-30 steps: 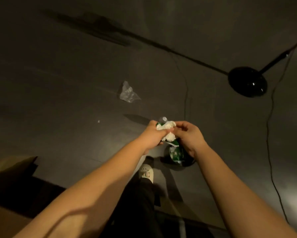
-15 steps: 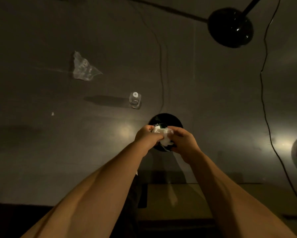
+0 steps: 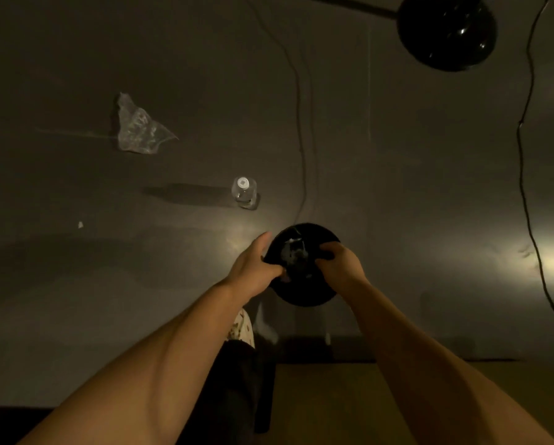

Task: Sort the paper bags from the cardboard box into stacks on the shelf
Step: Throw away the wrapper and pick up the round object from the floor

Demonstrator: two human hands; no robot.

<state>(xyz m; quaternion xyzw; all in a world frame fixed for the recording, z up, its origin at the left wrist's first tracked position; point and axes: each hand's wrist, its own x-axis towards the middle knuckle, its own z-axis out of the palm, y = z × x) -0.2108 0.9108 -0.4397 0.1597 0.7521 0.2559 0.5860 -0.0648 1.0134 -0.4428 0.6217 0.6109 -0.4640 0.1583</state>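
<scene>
Left hand (image 3: 253, 268) and right hand (image 3: 340, 263), fingers curled, shown above a round black base (image 3: 304, 290) on the floor (image 3: 76, 284); anything gripped cannot be told

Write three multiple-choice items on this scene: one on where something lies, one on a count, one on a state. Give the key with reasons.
1. Where does the clear water bottle stand?
A. On the floor, beyond and left of the hands
B. In the left hand
C. On the round black object near the top right

2. How many round black objects show?
A. One
B. Two
C. Four

3. How are the hands?
A. Both flat on the floor
B. Both curled at the near round black object
C. Both out of view

Key:
1 A, it stands alone on the dark floor.
2 B, the near round black object lies under the hands, another at top right.
3 B, left hand and right hand curl their fingers there.
</scene>
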